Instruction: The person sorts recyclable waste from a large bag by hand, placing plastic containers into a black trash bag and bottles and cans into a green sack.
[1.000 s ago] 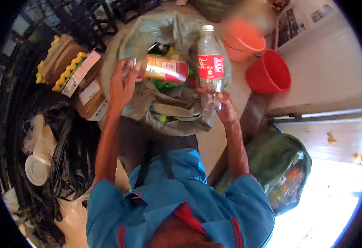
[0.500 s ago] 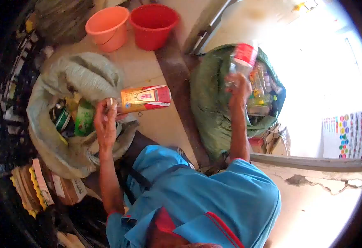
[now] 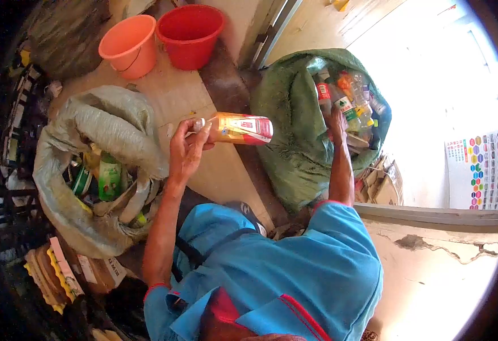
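My left hand (image 3: 189, 146) is closed around the neck of a plastic bottle (image 3: 242, 128) with a yellow and red label. The bottle lies sideways in the air between two sacks, its base to the right. Inside the mouth of the green sack (image 3: 287, 125), my right hand (image 3: 337, 126) touches the heap of bottles. Just beyond its fingers are a clear bottle with a red label (image 3: 323, 92) and a bottle with a green and white label (image 3: 346, 108). Those fingertips are hidden among the bottles, so their grip is unclear.
A pale woven sack (image 3: 98, 111) at left holds a green bottle (image 3: 110, 181) and other containers. Behind stand an orange bucket (image 3: 128, 48) and a red bucket (image 3: 191, 40). Flattened cardboard (image 3: 386, 183) lies beside the green sack; black crates (image 3: 5, 199) line the left edge.
My right hand has lowered from above the green sack into it, and the red-labelled bottle it held now lies among the others. My left hand has moved right with its bottle.
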A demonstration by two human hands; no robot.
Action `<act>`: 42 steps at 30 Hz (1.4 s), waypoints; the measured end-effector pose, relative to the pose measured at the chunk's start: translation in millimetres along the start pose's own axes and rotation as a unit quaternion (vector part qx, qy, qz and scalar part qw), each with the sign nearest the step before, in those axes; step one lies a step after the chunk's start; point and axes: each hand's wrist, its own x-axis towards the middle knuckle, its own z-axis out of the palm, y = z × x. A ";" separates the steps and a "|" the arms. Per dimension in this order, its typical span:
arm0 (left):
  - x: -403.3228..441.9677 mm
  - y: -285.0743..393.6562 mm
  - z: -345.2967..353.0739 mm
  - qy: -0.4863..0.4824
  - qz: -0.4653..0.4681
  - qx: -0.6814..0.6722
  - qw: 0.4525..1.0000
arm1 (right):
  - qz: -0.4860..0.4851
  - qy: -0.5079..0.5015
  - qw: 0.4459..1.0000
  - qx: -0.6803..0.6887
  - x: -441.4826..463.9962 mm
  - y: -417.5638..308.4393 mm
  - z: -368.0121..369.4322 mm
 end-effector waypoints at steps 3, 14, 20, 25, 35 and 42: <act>1.6 -9.8 3.2 0.007 0.006 0.006 1.000 | 0.027 -0.045 0.997 -0.052 25.5 9.7 2.8; 14.3 -11.1 15.7 -0.057 0.007 -0.023 0.998 | -0.323 -0.210 0.894 0.230 -134.6 -187.8 -88.5; 29.8 -42.7 41.1 -0.122 -0.028 -0.116 0.985 | -0.139 -0.262 0.891 0.344 -114.3 -144.3 -80.8; 1.2 8.3 -37.6 0.126 0.152 0.070 0.978 | -0.068 0.107 0.968 0.215 -25.5 -0.8 -40.8; -100.7 -83.0 -290.7 0.230 -0.137 0.574 0.774 | -0.052 0.040 0.997 -0.049 5.5 0.5 -16.5; -140.2 -71.9 -258.0 0.161 -0.184 0.611 0.753 | -0.106 0.211 0.957 -0.169 -7.1 -113.2 -76.4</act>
